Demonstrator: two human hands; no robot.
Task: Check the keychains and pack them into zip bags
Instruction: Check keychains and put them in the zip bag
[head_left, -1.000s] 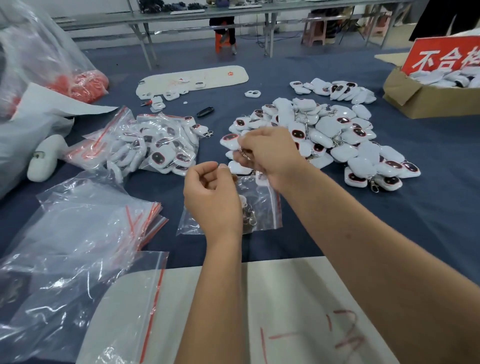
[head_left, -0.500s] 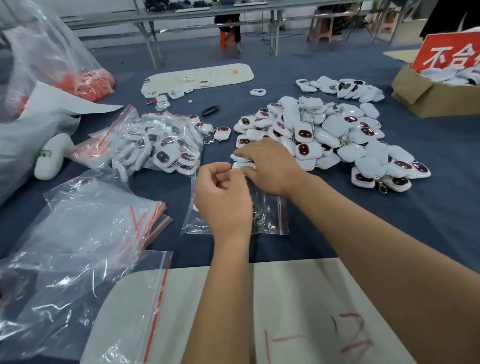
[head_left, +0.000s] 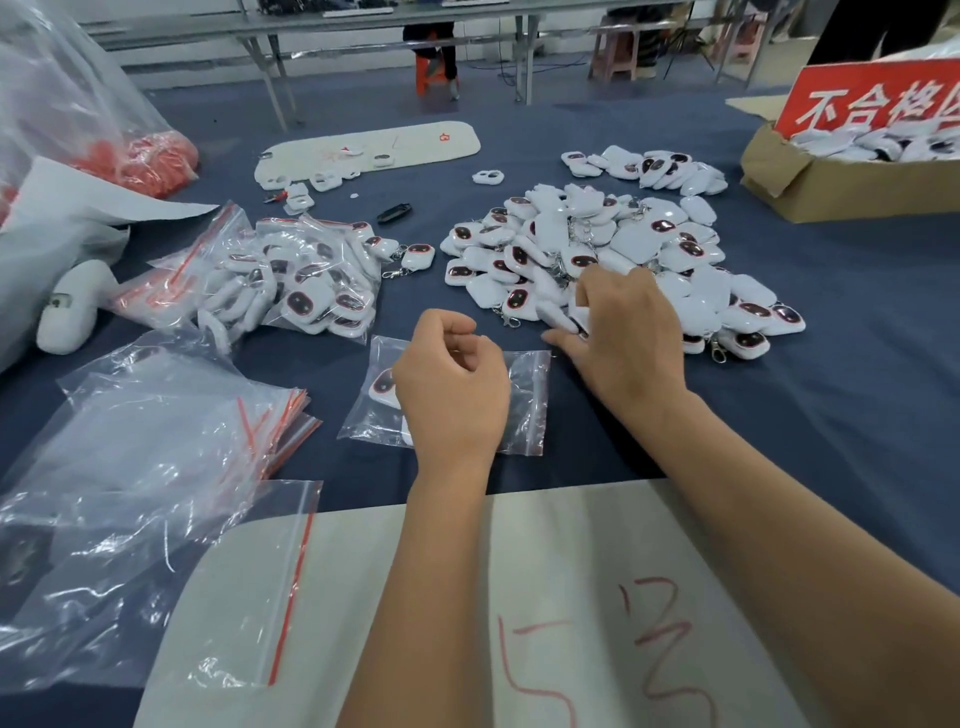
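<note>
A heap of loose white keychains (head_left: 639, 234) with dark red-rimmed faces lies on the blue table (head_left: 857, 415). At the heap's near edge my right hand (head_left: 628, 338) pinches one white keychain (head_left: 577, 318). A small clear zip bag (head_left: 524, 400) with a red seal strip lies flat in front of me, with a keychain (head_left: 383, 387) showing inside it. My left hand (head_left: 452, 389) sits over this bag with fingers curled, holding its film near the upper edge.
Filled zip bags (head_left: 311, 280) are piled at the left, empty zip bags (head_left: 156, 441) nearer me. A white sheet with red marks (head_left: 571, 597) covers the near edge. A cardboard box (head_left: 831, 192) with a red sign stands far right; a smaller keychain group (head_left: 649, 166) lies behind the heap.
My right hand has left the bag's mouth and moved right to the heap's near edge, taking hold of a keychain there. The bag has settled flat under my left hand.
</note>
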